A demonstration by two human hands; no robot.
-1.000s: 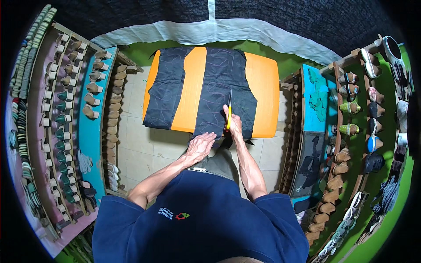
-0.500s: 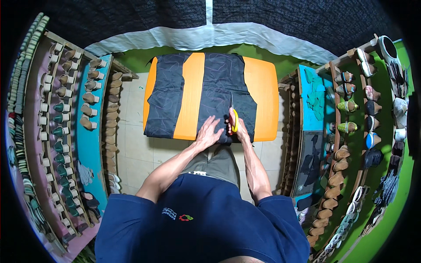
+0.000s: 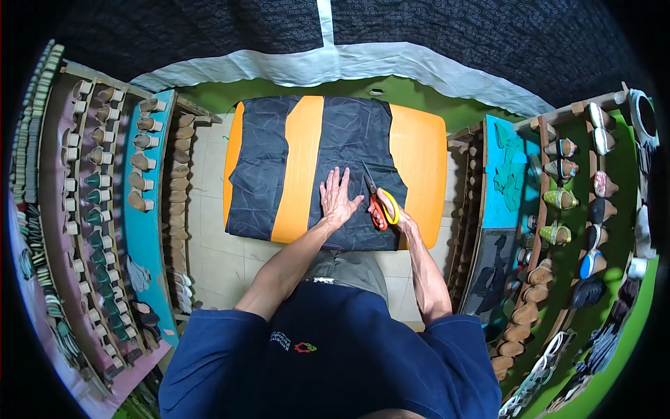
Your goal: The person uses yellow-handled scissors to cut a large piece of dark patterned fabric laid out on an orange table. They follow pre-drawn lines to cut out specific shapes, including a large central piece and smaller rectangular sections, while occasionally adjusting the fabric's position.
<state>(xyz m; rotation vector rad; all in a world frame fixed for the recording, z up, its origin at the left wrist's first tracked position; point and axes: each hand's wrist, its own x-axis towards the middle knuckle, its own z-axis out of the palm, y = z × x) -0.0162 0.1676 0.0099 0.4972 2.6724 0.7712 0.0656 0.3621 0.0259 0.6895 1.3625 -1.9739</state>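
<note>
Black cloth with faint traced lines lies on the orange table [image 3: 424, 160], in a wide piece [image 3: 349, 136] and, to its left, a narrow piece [image 3: 262, 167]. The left hand [image 3: 338, 204] rests flat on the wide piece, fingers spread, gripping nothing. The right hand [image 3: 403, 219] curls closed around the scissors [image 3: 370, 183], blades pointing away over that piece.

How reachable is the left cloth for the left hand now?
Likely yes: the left hand is empty, spread on the right cloth; the left cloth lies across a bare strip of table, with nothing apparently in the way.
</note>
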